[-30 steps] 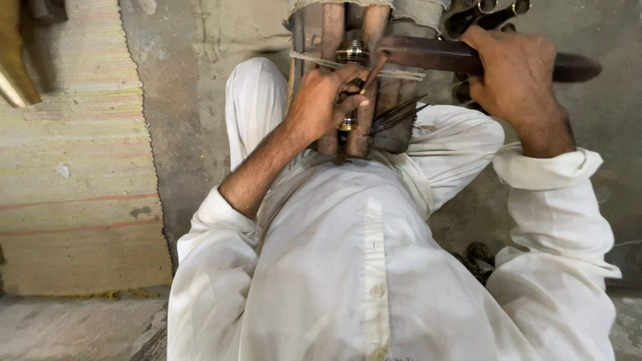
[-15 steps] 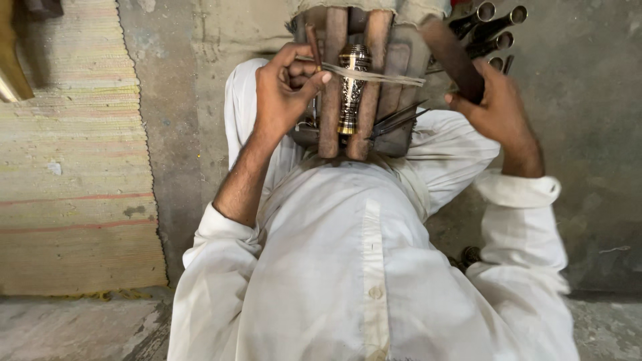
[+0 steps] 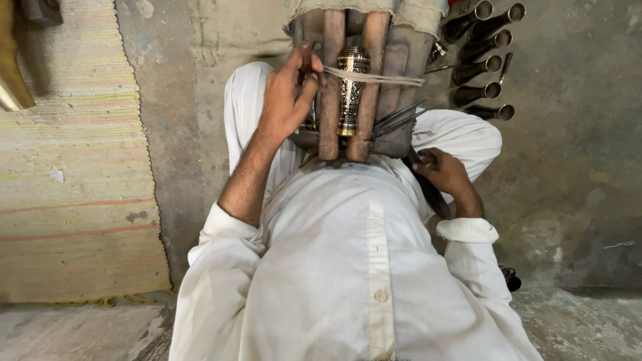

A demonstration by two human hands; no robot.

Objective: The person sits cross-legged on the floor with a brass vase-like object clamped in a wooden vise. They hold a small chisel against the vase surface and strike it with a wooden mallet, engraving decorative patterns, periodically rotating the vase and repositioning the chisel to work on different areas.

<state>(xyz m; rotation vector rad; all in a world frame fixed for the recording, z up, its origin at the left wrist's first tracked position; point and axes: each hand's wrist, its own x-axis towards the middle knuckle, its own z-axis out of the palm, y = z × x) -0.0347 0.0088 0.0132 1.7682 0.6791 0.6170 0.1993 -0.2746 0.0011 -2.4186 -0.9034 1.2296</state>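
Against grey floor, engraved brass tube (image 3: 352, 90) lies lengthwise away from person.

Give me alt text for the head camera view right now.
Looking down, a person in white clothing holds their left hand at an engraved brass piece clamped between wooden bars, while the right hand rests by the thigh. Dark metal tubes lie nearby.

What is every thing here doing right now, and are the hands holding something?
Left hand: pinching the cord beside the wooden bars.
Right hand: lowered by the lap, resting on a dark tool.
Engraved metal piece: lying between two wooden bars, cord stretched across it.
Metal tubes: lying on the floor, open ends showing.
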